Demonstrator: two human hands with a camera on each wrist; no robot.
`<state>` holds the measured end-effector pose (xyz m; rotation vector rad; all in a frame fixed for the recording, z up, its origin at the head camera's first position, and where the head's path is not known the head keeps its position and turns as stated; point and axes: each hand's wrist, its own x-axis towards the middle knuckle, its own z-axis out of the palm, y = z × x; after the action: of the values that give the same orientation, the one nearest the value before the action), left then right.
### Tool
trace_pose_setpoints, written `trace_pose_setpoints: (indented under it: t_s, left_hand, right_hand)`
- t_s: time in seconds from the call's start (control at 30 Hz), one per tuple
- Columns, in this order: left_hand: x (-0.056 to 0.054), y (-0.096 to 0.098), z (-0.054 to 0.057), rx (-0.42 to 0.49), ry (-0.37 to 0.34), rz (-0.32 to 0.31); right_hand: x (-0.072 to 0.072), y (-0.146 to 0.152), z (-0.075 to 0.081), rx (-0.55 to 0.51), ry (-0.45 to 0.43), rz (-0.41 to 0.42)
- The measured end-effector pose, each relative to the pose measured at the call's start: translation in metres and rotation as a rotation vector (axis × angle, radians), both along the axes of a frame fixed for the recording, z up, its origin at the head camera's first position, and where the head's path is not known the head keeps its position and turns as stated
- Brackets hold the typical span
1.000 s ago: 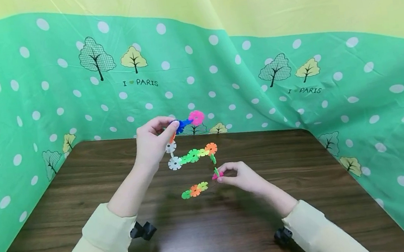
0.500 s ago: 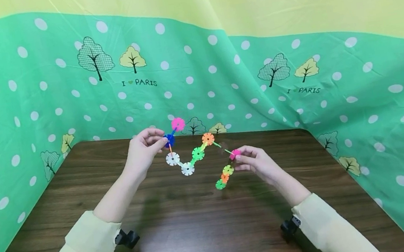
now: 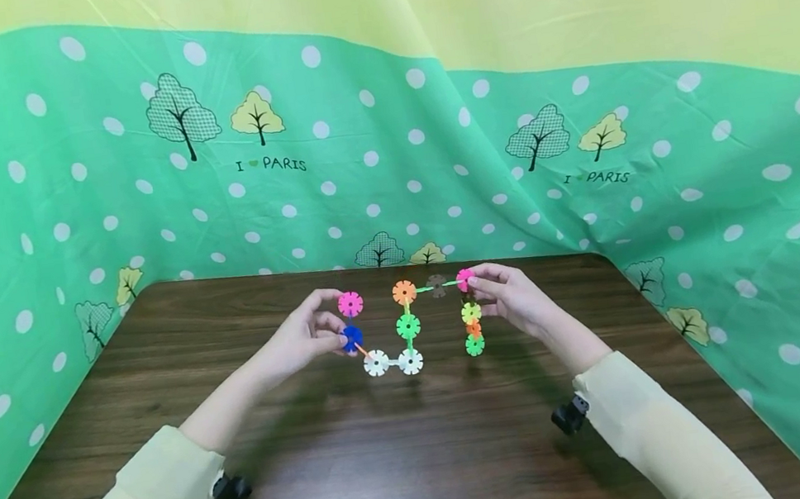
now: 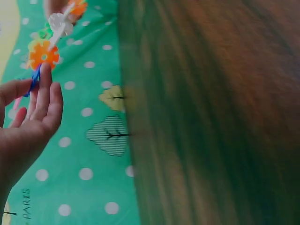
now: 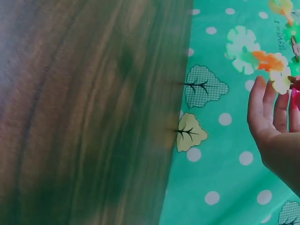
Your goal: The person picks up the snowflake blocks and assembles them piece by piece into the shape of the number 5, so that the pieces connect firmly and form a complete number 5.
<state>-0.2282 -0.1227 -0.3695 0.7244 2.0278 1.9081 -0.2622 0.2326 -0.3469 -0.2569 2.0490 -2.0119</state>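
A chain of interlocking plastic snowflake discs (image 3: 408,326) is held up over the table, stretched between both hands. My left hand (image 3: 298,337) pinches the blue disc (image 3: 352,339) near the chain's left end, and a pink disc rises above it. From there the chain dips to white discs (image 3: 376,363), climbs through green to an orange disc (image 3: 403,291), then runs level past a brown one. My right hand (image 3: 514,294) pinches the pink disc (image 3: 464,279) at the upper right corner. Below that hangs a strand of yellow, orange and green discs (image 3: 475,345).
The dark wood table (image 3: 367,470) stretches below both forearms. A green polka-dot curtain (image 3: 329,158) with printed trees encloses its back and sides. Each cuff carries a small black camera (image 3: 232,492).
The chain has been spread into an angular zigzag. My left hand has lowered, and my right hand has risen and moved right. The pink end disc now stands above the blue one.
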Motion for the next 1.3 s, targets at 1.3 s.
trace_pose_setpoints:
  t_s: [1.3]
  left_hand:
    - [0.025, 0.013, -0.047, -0.791, 0.731, -0.330]
  right_hand:
    - [-0.056, -0.048, -0.067, 0.521, -0.022, 0.298]
